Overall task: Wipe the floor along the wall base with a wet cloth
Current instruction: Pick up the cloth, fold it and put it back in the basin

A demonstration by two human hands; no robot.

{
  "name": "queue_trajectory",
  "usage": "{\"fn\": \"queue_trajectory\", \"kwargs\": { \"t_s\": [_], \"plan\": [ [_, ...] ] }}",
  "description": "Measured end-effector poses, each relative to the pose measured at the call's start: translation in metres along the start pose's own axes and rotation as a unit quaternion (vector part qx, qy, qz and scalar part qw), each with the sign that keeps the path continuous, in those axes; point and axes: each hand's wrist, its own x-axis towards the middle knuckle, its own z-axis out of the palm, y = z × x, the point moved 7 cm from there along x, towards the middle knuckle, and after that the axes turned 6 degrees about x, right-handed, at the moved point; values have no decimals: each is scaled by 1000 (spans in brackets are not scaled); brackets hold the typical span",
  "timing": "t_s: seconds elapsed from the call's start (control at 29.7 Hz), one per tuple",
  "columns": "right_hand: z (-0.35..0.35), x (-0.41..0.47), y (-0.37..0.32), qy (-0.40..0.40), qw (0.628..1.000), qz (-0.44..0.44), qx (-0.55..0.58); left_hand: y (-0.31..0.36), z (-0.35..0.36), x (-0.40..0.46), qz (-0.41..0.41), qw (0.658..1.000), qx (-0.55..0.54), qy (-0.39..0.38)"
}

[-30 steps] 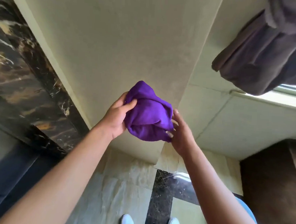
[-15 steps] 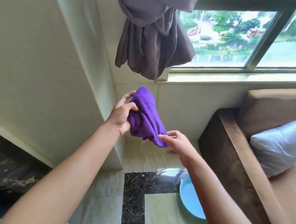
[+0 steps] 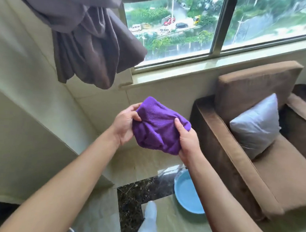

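Observation:
A bunched purple cloth (image 3: 157, 127) is held up in front of me at chest height, above the floor. My left hand (image 3: 124, 125) grips its left edge with the thumb over the fabric. My right hand (image 3: 187, 140) grips its right lower side, thumb pressed into the folds. Below, the beige tiled floor (image 3: 176, 225) meets the cream wall base (image 3: 145, 162) under the window sill.
A light blue basin (image 3: 185, 195) sits on the floor beside a brown armchair (image 3: 253, 166) with a grey cushion (image 3: 255, 124). A knotted grey curtain (image 3: 92, 45) hangs at upper left by the window. A dark marble floor strip (image 3: 131, 200) runs toward me. My white-trousered leg (image 3: 148, 221) shows below.
The view has swung right and down toward the window, armchair and basin. My right hand has moved from pinching the cloth's lower tip to gripping its right side; the cloth is spread wider between both hands.

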Motion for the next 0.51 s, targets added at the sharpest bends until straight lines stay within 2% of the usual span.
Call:
{"fn": "queue_trajectory", "kwargs": {
  "t_s": [0.03, 0.1, 0.17, 0.24, 0.3, 0.37, 0.44, 0.51],
  "plan": [
    [-9, 18, -15, 17, 999, -30, -20, -7, 15, 24, -16, 999, -11, -25],
    [-7, 30, -33, 0, 997, -66, -43, -18, 31, 43, -23, 996, -9, -88],
    [-7, 42, -43, -12, 997, -70, -32, -25, 46, 57, -13, 990, 21, -142],
    [-22, 67, -60, 25, 995, -81, -45, -42, 66, 89, -27, 978, 46, -200],
    [-50, 92, -73, 83, 988, -94, -93, -54, 80, 122, -34, 976, 81, -197],
    [-106, 126, -81, 205, 959, -113, -158, -78, 103, 171, -42, 976, 115, -178],
    [-133, 128, -75, 245, 947, -104, -182, -90, 112, 179, -36, 978, 125, -166],
    [-180, 146, -59, 293, 932, -78, -197, -133, 134, 197, -71, 973, 130, -178]
  ]
}}
